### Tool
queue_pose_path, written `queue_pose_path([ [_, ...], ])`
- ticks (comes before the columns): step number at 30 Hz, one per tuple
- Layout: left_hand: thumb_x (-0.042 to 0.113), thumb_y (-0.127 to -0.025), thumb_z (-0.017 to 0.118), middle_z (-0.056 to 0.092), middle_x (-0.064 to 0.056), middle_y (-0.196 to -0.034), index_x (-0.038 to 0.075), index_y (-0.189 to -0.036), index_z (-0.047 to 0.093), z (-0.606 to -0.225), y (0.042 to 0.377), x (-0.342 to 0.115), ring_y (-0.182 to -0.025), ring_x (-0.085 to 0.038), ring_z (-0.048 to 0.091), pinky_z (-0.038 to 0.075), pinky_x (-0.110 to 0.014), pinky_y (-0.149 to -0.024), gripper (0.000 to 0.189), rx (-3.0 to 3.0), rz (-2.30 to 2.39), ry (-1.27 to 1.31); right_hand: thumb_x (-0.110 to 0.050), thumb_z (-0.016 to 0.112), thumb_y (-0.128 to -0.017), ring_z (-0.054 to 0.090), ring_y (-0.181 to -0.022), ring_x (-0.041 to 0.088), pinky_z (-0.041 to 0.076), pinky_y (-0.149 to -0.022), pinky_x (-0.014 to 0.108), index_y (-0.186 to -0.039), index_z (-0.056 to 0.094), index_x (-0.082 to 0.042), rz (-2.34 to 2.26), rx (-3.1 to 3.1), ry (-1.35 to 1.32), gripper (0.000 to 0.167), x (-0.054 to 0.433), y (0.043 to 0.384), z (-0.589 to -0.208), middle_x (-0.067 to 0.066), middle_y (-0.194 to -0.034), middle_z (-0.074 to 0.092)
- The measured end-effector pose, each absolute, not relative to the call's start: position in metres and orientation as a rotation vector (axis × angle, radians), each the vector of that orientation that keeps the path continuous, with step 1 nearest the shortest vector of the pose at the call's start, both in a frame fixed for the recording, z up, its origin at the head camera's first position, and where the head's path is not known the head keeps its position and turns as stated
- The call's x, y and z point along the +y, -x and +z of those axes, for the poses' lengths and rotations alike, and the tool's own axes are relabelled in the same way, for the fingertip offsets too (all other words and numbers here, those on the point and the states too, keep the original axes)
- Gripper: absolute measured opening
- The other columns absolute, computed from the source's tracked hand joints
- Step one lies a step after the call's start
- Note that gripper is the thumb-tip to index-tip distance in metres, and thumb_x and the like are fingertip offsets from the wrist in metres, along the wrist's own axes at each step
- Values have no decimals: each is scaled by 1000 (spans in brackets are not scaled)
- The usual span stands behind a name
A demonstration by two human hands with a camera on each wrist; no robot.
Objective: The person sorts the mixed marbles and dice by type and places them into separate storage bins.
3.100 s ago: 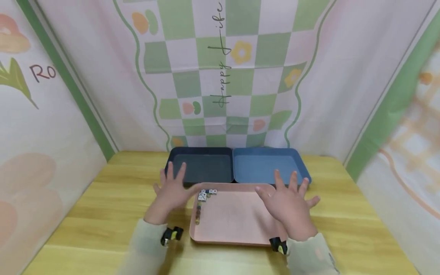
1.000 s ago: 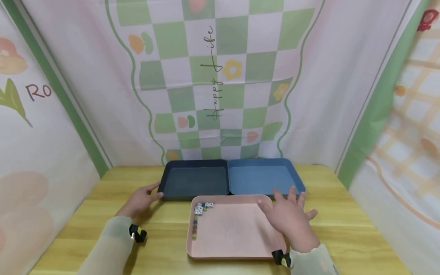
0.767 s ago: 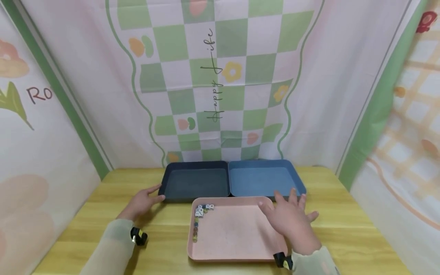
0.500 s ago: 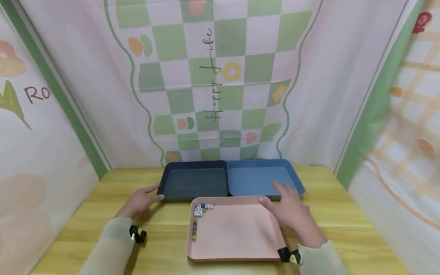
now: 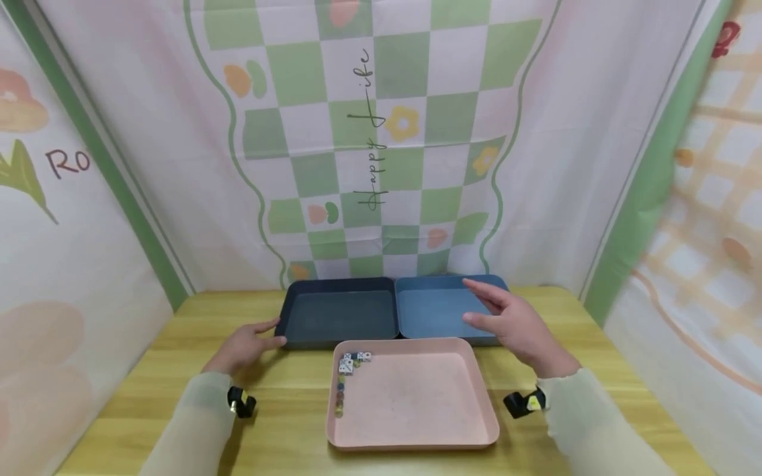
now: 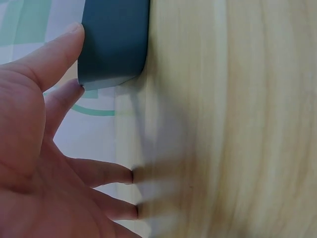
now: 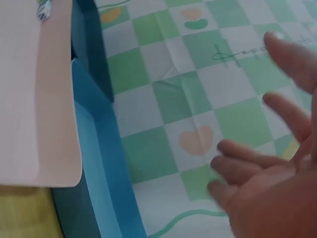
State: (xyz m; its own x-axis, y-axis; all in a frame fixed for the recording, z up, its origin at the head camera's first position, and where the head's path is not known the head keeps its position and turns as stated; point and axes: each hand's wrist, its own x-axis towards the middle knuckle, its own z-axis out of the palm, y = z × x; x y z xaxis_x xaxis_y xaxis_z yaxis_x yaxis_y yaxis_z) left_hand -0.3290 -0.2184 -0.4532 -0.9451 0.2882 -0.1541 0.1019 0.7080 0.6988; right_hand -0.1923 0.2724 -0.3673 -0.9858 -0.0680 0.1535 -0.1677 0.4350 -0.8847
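Observation:
My left hand (image 5: 241, 347) is at the left front corner of a dark navy tray (image 5: 340, 340), thumb and index fingertips right at its edge. The left wrist view shows the other fingers (image 6: 111, 173) straight and spread over the table. My right hand (image 5: 524, 330) hovers with loosely extended fingers over the right part of a blue tray (image 5: 428, 311), holding nothing. Nearest me lies a pink tray (image 5: 417, 433). White dice (image 5: 346, 367) cluster in its far left corner, and small coloured beads (image 5: 340, 400) line its left wall.
The navy and blue trays stand side by side at the back of the wooden table (image 5: 274, 423), just behind the pink one. A checked curtain (image 5: 387, 165) hangs directly behind them, with cloth walls on either side.
My left hand has gone from above the navy tray to its left corner. The right hand has turned sideways and moved from over the pink tray to the blue one.

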Motion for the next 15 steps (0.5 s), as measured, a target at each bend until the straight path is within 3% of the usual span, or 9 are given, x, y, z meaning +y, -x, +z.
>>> queue_pose_path([
  [4, 45, -96, 66, 35, -25, -153, 19, -152, 44, -455, 328, -218, -139, -51, 27, 19, -67, -109, 66, 2669, 1087, -301, -38, 78, -87, 30, -144, 27, 43, -98, 21, -148, 51, -18, 1604, -2597, -323, 70, 272, 205, -369, 5, -155, 39],
  [5, 45, -96, 65, 35, -25, -153, 19, -153, 44, -456, 328, -218, -139, -51, 27, 19, -67, -109, 66, 2670, 1089, -303, -37, 78, -87, 40, -138, 28, 45, -93, 19, -147, 52, -18, 1598, -2606, -354, 68, 270, 208, -369, 8, -144, 51],
  [6, 45, -96, 65, 35, -25, -153, 19, -153, 43, -456, 328, -218, -139, -51, 27, 20, -67, -109, 66, 2672, 1089, -304, -35, 79, -87, 41, -138, 28, 46, -91, 20, -146, 54, -19, 1590, -2613, -390, 66, 268, 211, -371, 8, -143, 52],
  [10, 46, -95, 66, 34, -24, -154, 20, -153, 43, -459, 329, -219, -139, -51, 26, 18, -67, -109, 67, 2657, 1114, -292, -32, 81, -85, 44, -135, 29, 49, -91, 33, -144, 56, -20, 1546, -2657, -534, 65, 252, 220, -378, 8, -141, 54],
  [11, 46, -95, 66, 34, -24, -154, 21, -153, 43, -460, 329, -220, -139, -51, 26, 18, -67, -109, 68, 2653, 1116, -288, -33, 82, -84, 45, -134, 29, 48, -96, 38, -143, 57, -21, 1523, -2677, -559, 65, 247, 222, -380, 8, -141, 54],
  [12, 47, -95, 66, 33, -25, -154, 21, -153, 42, -460, 329, -221, -139, -51, 25, 18, -68, -109, 68, 2648, 1119, -283, -35, 82, -84, 37, -141, 29, 45, -101, 43, -143, 57, -21, 1505, -2693, -588, 66, 240, 223, -382, 6, -152, 44],
  [15, 45, -95, 66, 33, -26, -154, 19, -153, 42, -460, 331, -220, -139, -52, 26, 18, -68, -108, 68, 2644, 1131, -292, -41, 82, -83, 37, -141, 29, 36, -108, 52, -142, 57, -22, 1457, -2768, -629, 67, 221, 225, -384, 5, -152, 44],
])
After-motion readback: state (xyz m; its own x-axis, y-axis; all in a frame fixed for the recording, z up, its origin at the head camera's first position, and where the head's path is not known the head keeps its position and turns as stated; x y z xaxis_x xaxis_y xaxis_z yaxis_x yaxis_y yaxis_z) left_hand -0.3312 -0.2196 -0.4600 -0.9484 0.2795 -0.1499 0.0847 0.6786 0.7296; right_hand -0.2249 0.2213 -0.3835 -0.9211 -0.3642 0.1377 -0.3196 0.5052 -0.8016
